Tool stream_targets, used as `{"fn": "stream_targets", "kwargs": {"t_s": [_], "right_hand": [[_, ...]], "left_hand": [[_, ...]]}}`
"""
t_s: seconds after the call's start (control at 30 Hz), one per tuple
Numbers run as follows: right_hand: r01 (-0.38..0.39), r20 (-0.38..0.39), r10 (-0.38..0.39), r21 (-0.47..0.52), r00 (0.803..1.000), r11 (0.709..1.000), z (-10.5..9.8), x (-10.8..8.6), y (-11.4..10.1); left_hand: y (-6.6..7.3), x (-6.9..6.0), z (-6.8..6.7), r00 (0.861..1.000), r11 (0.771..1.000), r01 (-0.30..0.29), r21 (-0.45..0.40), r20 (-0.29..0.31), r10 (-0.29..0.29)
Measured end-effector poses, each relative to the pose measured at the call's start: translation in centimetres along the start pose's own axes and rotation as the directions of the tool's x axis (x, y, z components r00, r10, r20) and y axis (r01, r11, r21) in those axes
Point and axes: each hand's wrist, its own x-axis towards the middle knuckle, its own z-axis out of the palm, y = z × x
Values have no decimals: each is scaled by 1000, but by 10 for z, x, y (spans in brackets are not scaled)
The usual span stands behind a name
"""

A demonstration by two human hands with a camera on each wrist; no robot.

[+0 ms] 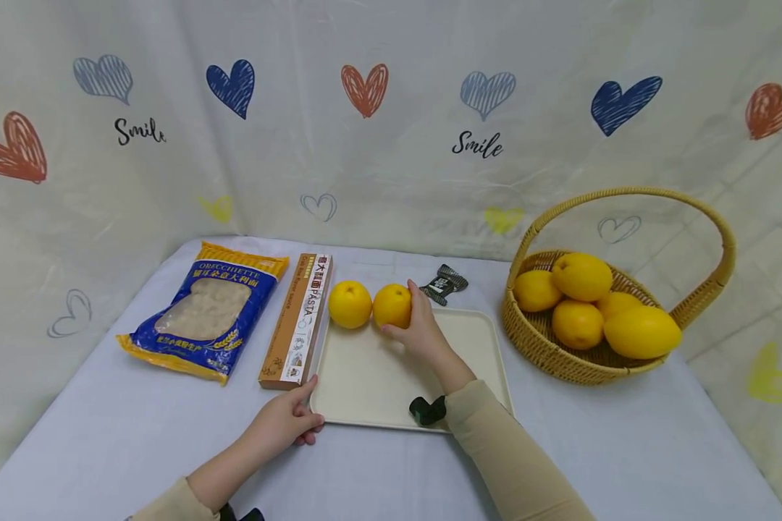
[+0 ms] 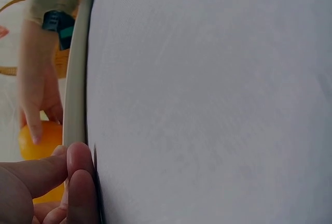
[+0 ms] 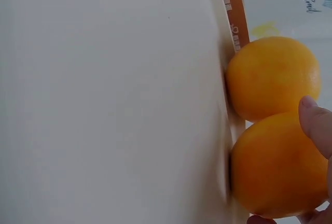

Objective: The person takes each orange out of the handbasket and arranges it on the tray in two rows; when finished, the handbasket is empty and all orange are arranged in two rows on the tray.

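Note:
A cream tray (image 1: 365, 376) lies in the middle of the table. Two oranges stand side by side at its far left corner: the left orange (image 1: 350, 305) and the right orange (image 1: 392, 305). My right hand (image 1: 423, 329) holds the right orange, thumb and fingers around it; the right wrist view shows this orange (image 3: 280, 167) against the other one (image 3: 274, 78). At the tray's near left corner, my left hand (image 1: 287, 418) pinches the rim; in the left wrist view its fingertips sit on the tray edge (image 2: 77, 89).
Left of the tray lie a long pasta box (image 1: 296, 322) and a blue and yellow pasta bag (image 1: 208, 311). A small black packet (image 1: 444, 284) is behind the tray. To the right, a handled wicker basket (image 1: 560, 367) holds several yellow fruits (image 1: 583, 276).

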Motion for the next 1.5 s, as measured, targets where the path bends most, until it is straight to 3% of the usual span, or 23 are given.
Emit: {"fn": "stream_targets", "kwargs": {"t_s": [0.3, 0.53, 0.77, 0.97, 1.1, 1.33, 1.5], "right_hand": [[3, -24, -4, -69, 1000, 998, -16, -9, -4], [77, -105, -97, -176, 990, 981, -70, -26, -6], [107, -267, -191, -301, 945, 948, -139, -49, 24], [32, -359, -131, -268, 924, 963, -184, -78, 45], [-11, -415, -91, -236, 905, 972, -201, -94, 50], [-94, -540, -70, -272, 839, 958, -217, -113, 72], [-113, -555, -113, -356, 824, 927, -222, -118, 90]], "left_hand": [[1, 1, 1, 1000, 1000, 6, 14, 5, -6], [-1, 1, 1, 1000, 1000, 6, 24, -3, -6], [1, 1, 2, 1000, 999, 5, 32, -5, -5], [0, 0, 2, 1000, 1000, 4, 25, -11, -3], [-1, 0, 2, 1000, 1000, 8, 10, -17, -8], [-2, 0, 2, 1000, 1000, 3, 12, -11, -3], [-2, 1, 2, 1000, 1000, 8, 12, -11, -8]]}}
